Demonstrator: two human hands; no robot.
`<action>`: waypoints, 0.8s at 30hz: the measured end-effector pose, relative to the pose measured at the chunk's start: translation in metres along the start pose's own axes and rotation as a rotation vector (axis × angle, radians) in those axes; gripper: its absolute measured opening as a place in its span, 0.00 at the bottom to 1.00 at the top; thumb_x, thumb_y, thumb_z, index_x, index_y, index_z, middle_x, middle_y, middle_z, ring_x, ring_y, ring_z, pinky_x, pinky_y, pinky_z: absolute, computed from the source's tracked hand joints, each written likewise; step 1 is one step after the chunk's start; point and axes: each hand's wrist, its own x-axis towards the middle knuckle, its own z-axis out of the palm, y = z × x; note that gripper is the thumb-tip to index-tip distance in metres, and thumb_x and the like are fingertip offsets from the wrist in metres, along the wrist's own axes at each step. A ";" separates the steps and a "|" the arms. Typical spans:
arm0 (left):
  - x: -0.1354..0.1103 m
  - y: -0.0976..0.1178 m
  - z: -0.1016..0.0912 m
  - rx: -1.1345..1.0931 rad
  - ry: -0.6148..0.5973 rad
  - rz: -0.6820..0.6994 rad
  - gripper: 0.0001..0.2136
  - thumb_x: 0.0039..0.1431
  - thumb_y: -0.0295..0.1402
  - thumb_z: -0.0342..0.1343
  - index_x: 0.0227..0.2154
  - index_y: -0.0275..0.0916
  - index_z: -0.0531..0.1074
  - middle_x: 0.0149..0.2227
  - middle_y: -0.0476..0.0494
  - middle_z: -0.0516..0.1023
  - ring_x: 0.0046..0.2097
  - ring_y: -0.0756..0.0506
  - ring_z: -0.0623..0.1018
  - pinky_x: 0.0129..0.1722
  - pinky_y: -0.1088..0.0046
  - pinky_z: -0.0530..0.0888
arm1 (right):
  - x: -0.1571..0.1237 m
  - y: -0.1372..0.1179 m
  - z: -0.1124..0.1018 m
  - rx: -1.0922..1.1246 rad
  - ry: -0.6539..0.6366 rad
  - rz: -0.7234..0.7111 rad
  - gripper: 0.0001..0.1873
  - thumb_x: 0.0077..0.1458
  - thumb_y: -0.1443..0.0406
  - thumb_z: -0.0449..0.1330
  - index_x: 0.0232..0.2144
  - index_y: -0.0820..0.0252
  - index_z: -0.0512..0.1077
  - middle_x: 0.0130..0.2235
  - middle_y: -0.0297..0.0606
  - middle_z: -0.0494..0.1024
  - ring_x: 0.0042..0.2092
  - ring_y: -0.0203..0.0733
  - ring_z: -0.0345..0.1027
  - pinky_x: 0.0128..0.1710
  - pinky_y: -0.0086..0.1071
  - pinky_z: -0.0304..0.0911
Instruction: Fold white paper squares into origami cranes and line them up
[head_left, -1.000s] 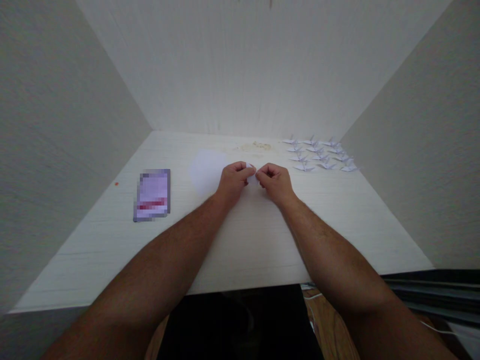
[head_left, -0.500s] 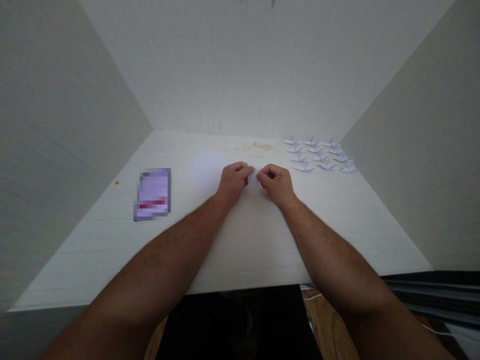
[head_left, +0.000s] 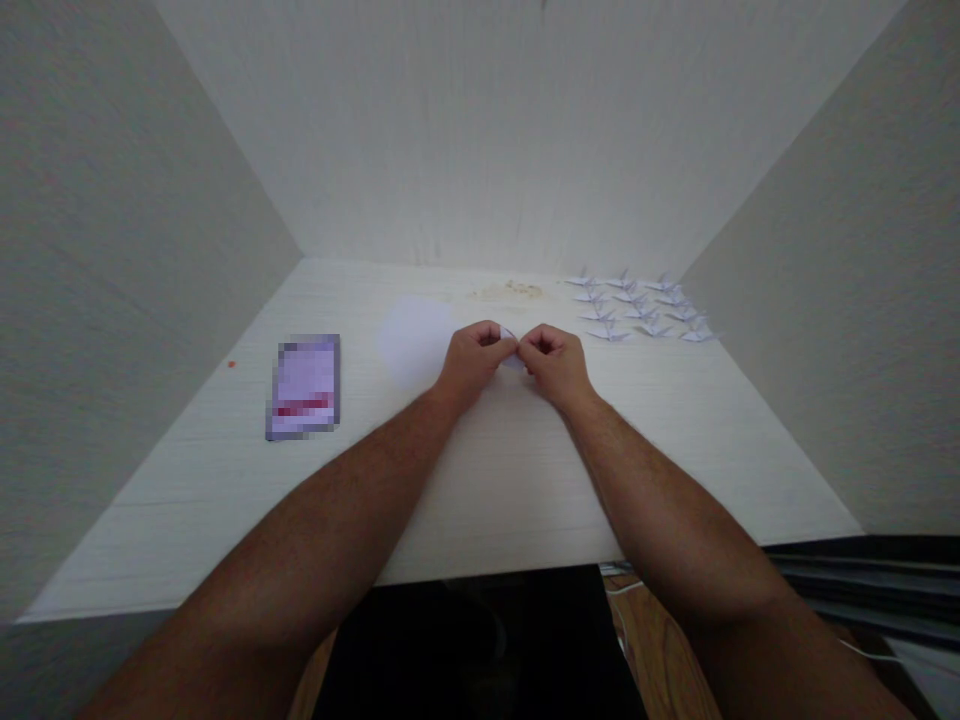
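Between my fingertips is a small folded piece of white paper (head_left: 512, 358), mostly covered by the fingers. My left hand (head_left: 475, 358) pinches it from the left, thumb pointing right. From the other side my right hand (head_left: 556, 362) grips it with thumb and index finger, the rest of its fingers curled. The two thumbs nearly meet over the paper. Just left of my left hand lies a stack or sheet of white paper (head_left: 411, 338), partly hidden behind that hand. To the right, several folded paper cranes (head_left: 640, 308) stand in rows.
A purple pixelated flat object (head_left: 306, 388) lies on the left of the white table (head_left: 495, 500). Farther left is a small orange speck (head_left: 232, 365). Brownish stains (head_left: 517, 290) mark the table near the back wall (head_left: 480, 150). Side walls rise at left and right.
My left thumb has moved right, closer to the right fingertips, and the folded paper has shifted in my fingers. The cranes and the purple object stay in place.
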 end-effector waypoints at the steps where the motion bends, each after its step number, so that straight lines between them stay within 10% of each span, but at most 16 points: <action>1: 0.000 0.001 0.000 0.010 0.002 0.007 0.08 0.43 0.33 0.63 0.19 0.39 0.69 0.18 0.55 0.66 0.22 0.54 0.62 0.23 0.76 0.58 | 0.000 0.000 0.000 -0.003 -0.003 -0.004 0.09 0.46 0.61 0.61 0.19 0.58 0.68 0.19 0.28 0.67 0.24 0.32 0.57 0.25 0.29 0.51; 11: 0.008 -0.002 -0.006 -0.082 0.167 -0.030 0.10 0.45 0.32 0.62 0.17 0.39 0.65 0.18 0.54 0.63 0.21 0.53 0.61 0.20 0.76 0.56 | -0.001 -0.004 -0.002 0.150 -0.043 0.092 0.04 0.43 0.65 0.60 0.22 0.60 0.74 0.20 0.31 0.72 0.22 0.33 0.63 0.23 0.28 0.58; 24: 0.002 -0.001 -0.002 -0.138 0.018 -0.064 0.07 0.41 0.32 0.66 0.24 0.38 0.75 0.23 0.52 0.72 0.26 0.52 0.68 0.24 0.76 0.61 | -0.003 0.000 0.007 0.032 0.016 -0.077 0.10 0.52 0.60 0.63 0.24 0.59 0.71 0.23 0.31 0.72 0.27 0.34 0.63 0.27 0.29 0.58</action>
